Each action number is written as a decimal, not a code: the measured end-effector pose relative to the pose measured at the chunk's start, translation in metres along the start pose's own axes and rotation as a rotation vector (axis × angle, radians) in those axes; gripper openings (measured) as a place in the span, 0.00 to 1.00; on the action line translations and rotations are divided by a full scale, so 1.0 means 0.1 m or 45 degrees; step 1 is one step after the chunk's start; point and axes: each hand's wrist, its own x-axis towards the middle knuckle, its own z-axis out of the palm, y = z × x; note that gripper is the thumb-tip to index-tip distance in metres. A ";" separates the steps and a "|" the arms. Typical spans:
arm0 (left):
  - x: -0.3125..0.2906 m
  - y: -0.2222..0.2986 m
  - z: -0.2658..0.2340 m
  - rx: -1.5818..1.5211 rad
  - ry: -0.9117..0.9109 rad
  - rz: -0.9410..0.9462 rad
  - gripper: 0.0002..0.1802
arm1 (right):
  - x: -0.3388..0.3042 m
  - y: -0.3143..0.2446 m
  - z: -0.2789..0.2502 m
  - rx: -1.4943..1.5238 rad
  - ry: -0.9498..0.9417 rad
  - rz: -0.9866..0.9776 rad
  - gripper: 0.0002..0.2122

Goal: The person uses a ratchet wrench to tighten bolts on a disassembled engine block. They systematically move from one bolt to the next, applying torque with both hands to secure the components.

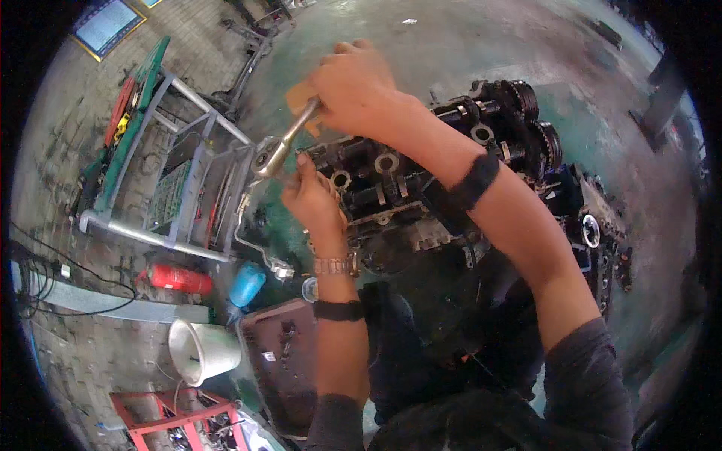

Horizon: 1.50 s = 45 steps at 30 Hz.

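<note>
My right hand point(352, 86) is closed round the handle of a ratchet wrench point(289, 140), whose round head points down and to the left. My left hand point(316, 199) is just below the wrench, at the left end of an engine point(387, 163). Its fingers are curled with the thumb up, and what they grip, if anything, is hidden. Dark and oily, the engine lies under my right forearm, with camshafts along its top and toothed sprockets point(523, 101) at its far right end. A tan patch beside my right hand is blurred and hard to name.
At left stands a metal-framed cart point(162, 239) with tools on it. Nearer are a red fire extinguisher point(179, 278), a blue container point(247, 284), a white bucket point(197, 353) and a brown tray point(278, 391). A red frame point(177, 421) stands at the bottom left; more engine parts point(594, 225) are at right.
</note>
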 end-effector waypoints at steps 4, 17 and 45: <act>-0.01 0.01 0.02 0.054 0.038 -0.011 0.24 | -0.31 0.04 -0.20 -0.033 0.154 -0.014 0.09; 0.07 -0.16 -0.09 0.089 0.033 -0.011 0.12 | -1.09 -0.17 -0.90 0.187 0.245 -0.027 0.21; 0.05 -0.34 -0.16 0.156 -0.081 0.052 0.21 | -0.72 -0.01 -0.74 0.080 0.100 -0.082 0.19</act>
